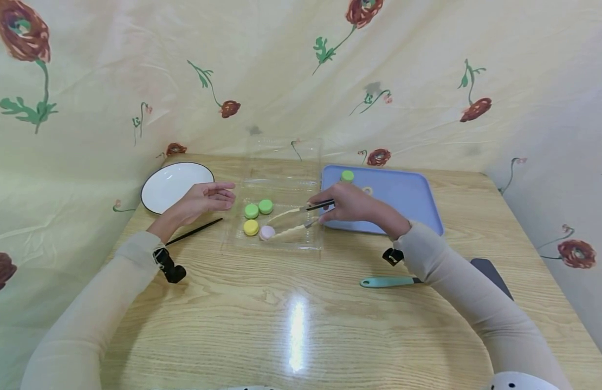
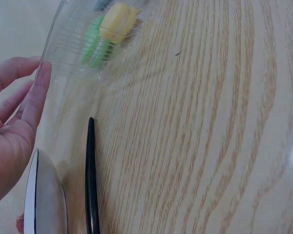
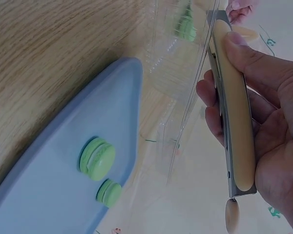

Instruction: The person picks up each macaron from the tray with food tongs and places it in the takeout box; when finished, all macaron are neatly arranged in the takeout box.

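My right hand (image 1: pixel 351 203) grips a pair of tongs (image 3: pixel 234 107) with cream arms and dark metal parts. In the head view, their tips reach into a clear plastic box (image 1: pixel 301 244), one right at a pink macaron (image 1: pixel 267 233). Also in the box are a yellow macaron (image 1: pixel 251 227) and two green macarons (image 1: pixel 259 209). At the box's left side is my left hand (image 1: pixel 203 199), fingers extended and spread, fingertips right at the rim in the left wrist view. The box's clear lid (image 1: pixel 283 157) stands raised behind it.
Right of the box lies a blue tray (image 1: pixel 403 197) with two green macarons (image 3: pixel 97 158) on it. A white dark-rimmed plate (image 1: pixel 176 187) stands at left, with a thin black stick (image 1: pixel 195 231) near it. A teal-handled spatula (image 1: pixel 386 282) lies partly under the right forearm.
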### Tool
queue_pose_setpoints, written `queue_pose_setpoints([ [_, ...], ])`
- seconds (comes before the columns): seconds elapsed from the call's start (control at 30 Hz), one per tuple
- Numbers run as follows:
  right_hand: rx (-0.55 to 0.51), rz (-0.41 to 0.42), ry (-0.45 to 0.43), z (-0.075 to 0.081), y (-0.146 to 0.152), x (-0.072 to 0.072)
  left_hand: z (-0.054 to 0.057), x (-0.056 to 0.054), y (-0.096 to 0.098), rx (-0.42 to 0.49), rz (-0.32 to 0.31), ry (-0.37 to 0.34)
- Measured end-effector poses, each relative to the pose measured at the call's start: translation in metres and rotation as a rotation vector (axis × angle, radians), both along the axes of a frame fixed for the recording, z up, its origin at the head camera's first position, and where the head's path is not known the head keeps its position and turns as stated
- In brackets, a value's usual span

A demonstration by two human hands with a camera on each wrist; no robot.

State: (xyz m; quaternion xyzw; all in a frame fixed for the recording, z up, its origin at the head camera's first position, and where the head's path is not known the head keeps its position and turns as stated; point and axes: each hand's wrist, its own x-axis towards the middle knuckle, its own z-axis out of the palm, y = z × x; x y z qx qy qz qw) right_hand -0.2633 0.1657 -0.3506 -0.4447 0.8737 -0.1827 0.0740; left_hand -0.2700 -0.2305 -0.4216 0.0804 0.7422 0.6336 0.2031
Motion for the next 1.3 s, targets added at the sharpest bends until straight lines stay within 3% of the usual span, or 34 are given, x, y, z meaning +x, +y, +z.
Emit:
queue_pose_setpoints([
  [0.7,-0.017,0.026,0.045,-0.006,-0.0059,0.0023,-0.0003,-0.0006,0.0002,0.003,-0.002,-0.003],
  [1.3,-0.01,-0.037,-0.015,-0.0082,0.0022,0.006,0.0019,0.0009,0.0013,-0.005,0.006,-0.007],
])
